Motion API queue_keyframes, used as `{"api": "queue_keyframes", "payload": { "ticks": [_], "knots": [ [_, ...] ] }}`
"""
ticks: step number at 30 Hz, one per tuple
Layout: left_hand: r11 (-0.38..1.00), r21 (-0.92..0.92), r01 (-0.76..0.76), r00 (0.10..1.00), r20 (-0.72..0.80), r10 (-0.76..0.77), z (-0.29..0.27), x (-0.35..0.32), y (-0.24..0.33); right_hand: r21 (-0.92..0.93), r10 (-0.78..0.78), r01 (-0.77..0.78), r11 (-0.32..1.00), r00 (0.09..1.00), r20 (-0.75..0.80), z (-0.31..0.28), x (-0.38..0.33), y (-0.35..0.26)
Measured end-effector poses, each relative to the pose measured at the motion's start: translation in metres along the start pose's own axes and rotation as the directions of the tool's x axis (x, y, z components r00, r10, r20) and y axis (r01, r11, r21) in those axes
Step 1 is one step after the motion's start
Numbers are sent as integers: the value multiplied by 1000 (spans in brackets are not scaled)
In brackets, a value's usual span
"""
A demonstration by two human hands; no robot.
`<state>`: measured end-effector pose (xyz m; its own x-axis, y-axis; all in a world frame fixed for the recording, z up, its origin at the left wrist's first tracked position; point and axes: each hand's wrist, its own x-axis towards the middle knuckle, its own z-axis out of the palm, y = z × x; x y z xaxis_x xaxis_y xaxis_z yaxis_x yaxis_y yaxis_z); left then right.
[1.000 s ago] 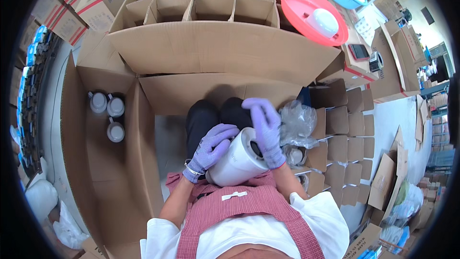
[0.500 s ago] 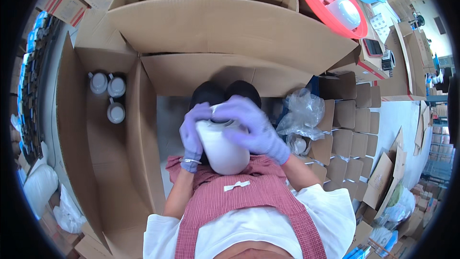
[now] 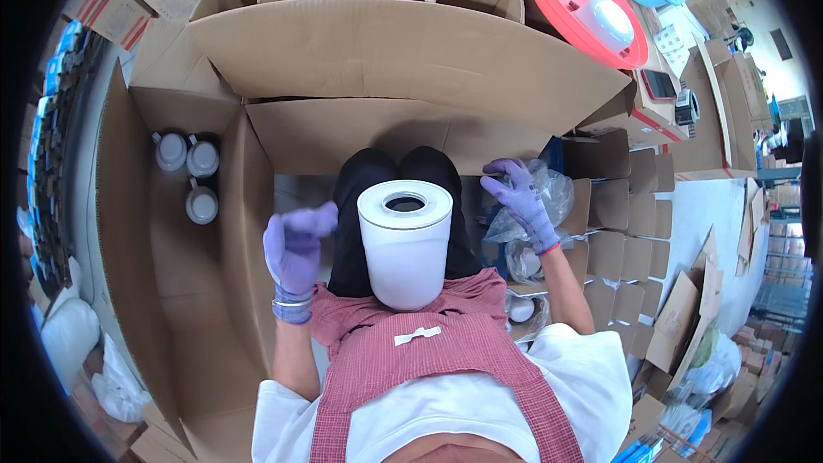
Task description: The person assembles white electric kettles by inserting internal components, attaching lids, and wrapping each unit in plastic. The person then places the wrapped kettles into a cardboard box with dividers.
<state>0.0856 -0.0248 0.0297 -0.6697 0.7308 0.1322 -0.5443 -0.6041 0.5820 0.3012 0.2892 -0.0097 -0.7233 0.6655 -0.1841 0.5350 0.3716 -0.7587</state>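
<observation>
A white plastic jar [image 3: 404,242] with an open round mouth stands upright on my lap, against my red checked apron [image 3: 429,351]. Neither hand touches it. My left hand [image 3: 295,246], in a purple glove, hovers open just left of the jar and is blurred. My right hand [image 3: 519,197], also gloved, reaches to the right and grips a clear plastic bag [image 3: 542,206] lying on a divided cardboard box.
An open carton at the left holds three white capped jars [image 3: 190,173]. A large cardboard flap [image 3: 403,60] lies ahead, with divided cartons behind it. A red basin [image 3: 591,9] sits at the upper right. Cardboard dividers [image 3: 626,231] and more clear bags lie to my right.
Both hands let go of the white jar, which now rests on my lap. My right hand moved right to the plastic bag; my left hand pulled away to the left.
</observation>
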Motion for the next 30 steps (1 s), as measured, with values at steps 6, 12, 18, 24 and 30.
{"api": "queue_keyframes", "payload": {
  "ticks": [6, 12, 18, 24, 30],
  "knots": [
    [697, 677, 236, 969, -115, -217, 13, 10, 8, 72, -170, 157, 985, 956, 238, -5, -4, -65],
    [291, 941, -172, 844, 294, -449, 38, 45, -6, 209, -643, 611, 763, 749, 159, 30, -22, -103],
    [901, 300, 313, 950, -90, -299, 73, 80, -10, 131, -630, 671, 729, 734, -254, 7, 9, -180],
    [482, 772, -413, 903, 281, 324, 105, 87, -28, 436, -482, 487, 757, 866, -130, 12, 20, -196],
    [-301, 749, -590, 714, 658, 239, 66, 105, -40, 338, -462, 395, 854, 875, 146, -58, 68, -243]
  ]
}}
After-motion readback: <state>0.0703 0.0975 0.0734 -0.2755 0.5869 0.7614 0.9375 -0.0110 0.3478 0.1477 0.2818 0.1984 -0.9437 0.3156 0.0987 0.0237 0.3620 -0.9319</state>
